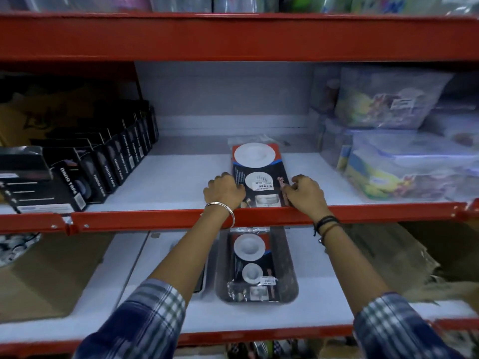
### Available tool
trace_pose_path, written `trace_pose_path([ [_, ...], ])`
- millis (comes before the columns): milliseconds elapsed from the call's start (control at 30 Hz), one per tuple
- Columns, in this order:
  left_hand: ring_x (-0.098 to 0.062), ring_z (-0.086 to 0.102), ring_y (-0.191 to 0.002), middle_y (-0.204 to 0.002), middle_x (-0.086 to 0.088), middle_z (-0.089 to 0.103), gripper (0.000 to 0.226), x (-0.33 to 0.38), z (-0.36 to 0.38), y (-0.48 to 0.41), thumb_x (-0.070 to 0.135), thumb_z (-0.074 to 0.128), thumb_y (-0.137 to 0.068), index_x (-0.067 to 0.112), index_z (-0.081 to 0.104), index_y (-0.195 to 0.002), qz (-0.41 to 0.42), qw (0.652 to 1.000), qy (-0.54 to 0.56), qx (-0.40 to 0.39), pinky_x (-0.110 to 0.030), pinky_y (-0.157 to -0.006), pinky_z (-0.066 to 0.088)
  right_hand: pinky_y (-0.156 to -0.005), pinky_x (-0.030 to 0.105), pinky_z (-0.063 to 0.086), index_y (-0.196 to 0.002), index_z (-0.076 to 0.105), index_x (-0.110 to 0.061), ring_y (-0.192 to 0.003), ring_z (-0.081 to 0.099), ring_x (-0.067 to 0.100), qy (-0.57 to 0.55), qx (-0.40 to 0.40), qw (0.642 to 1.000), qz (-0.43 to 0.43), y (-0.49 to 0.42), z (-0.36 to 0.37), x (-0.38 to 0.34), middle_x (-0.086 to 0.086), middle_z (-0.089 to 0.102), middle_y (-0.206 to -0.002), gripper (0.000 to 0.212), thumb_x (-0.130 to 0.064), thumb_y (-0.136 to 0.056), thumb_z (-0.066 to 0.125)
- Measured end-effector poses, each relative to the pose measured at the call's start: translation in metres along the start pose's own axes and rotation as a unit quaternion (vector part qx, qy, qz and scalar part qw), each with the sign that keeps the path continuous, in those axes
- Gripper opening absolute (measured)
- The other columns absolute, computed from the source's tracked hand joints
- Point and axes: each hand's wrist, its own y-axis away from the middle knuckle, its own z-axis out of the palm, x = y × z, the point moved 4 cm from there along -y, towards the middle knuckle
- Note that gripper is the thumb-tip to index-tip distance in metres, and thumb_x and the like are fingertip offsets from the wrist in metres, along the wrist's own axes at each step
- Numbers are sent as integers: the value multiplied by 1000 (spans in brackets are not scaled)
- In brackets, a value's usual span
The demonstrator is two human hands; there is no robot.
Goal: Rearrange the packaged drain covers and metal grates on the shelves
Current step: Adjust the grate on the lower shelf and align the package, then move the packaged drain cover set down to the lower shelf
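The head view shows two flat black-and-red drain cover packets. One packet (259,174) lies on the white middle shelf (181,182), near its red front edge. The left hand (225,189) is curled closed against the packet's left edge; the right hand (305,193) pinches its right edge. The second packet (251,265) lies in one grey metal tray (289,270) on the lower shelf (160,317). One row of black tape boxes (103,167) stands at left.

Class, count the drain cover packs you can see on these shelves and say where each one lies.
2. One pack lies on the middle shelf, held between the left hand and right hand. The other pack lies in a tray on the shelf below. More could be stacked underneath, hidden.
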Motion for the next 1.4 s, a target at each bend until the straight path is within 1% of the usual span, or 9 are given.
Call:
trace_pose_path([
  [300, -33, 57, -104, -116, -23, 59, 46, 5, -15, 27, 6, 58, -84, -6, 42, -125, -56, 954, 292, 44, -37, -86, 51, -56, 28, 35, -94, 42, -8, -78, 53, 25, -149, 6, 989, -24, 18, -21, -20, 9, 56, -86, 18, -26, -97, 45],
  [400, -23, 56, -94, -99, -9, 60, 32, -8, -15, 56, 10, 62, -85, 2, 54, -115, -59, 938, 341, 13, -33, -88, 47, -50, 28, 35, -96, 37, -11, -70, 54, 23, -175, 38, 982, -57, 56, -28, -20, 3, 57, -77, 17, -26, -98, 43],
  [500, -11, 50, -70, -75, 3, 50, 20, -28, -9, 106, 5, 62, -84, 5, 55, -103, -38, 928, 371, 0, -25, -72, 45, -50, 33, 35, -94, 37, -12, -61, 54, 25, -172, 80, 978, -88, 113, -17, -8, 8, 59, -72, 14, -23, -98, 44],
  [633, -2, 46, -64, -72, 8, 48, 19, -59, 9, 181, 7, 60, -84, 17, 45, -91, -7, 944, 330, 25, -17, -60, 38, -50, 41, 38, -95, 39, -13, -53, 52, 21, -180, 95, 973, -105, 190, 17, 21, -1, 52, -62, 15, -27, -99, 42],
  [733, 4, 51, -67, -76, 12, 53, 20, -82, 34, 229, 9, 58, -87, 15, 47, -101, -17, 943, 332, 4, -11, -60, 38, -49, 47, 45, -98, 40, -11, -56, 56, 31, -171, 64, 981, -72, 233, 46, 47, 12, 59, -66, 19, -30, -98, 42],
  [967, -15, 54, -71, -80, -4, 59, 20, -124, 91, 275, 8, 62, -84, 13, 49, -99, -56, 951, 299, -53, -20, -63, 38, -40, 19, 27, -95, 39, -19, -49, 49, 14, -101, 23, 995, -9, 282, 97, 97, -4, 54, -63, 16, -34, -97, 42],
  [1133, -21, 56, -81, -88, -6, 58, 21, -123, 125, 248, 5, 61, -84, 5, 57, -105, -95, 954, 275, -76, -26, -77, 48, -46, 30, 27, -106, 48, -5, -64, 59, 34, -47, -4, 998, 48, 258, 116, 119, 9, 59, -66, 23, -26, -97, 45],
  [1267, -33, 58, -104, -117, -20, 56, 40, -117, 149, 200, 9, 58, -87, 2, 50, -126, -112, 969, 203, -84, -40, -94, 46, -61, 32, 43, -111, 53, -6, -78, 62, 33, -39, -8, 996, 82, 213, 127, 123, 15, 67, -91, 25, -22, -92, 51],
  [1400, -37, 52, -116, -118, -17, 60, 37, -117, 174, 159, 22, 55, -89, 15, 49, -125, -118, 982, 98, -109, -50, -101, 38, -77, 39, 49, -119, 53, -9, -97, 61, 37, -7, -54, 993, 103, 171, 145, 127, 16, 58, -118, 31, -21, -90, 53],
])
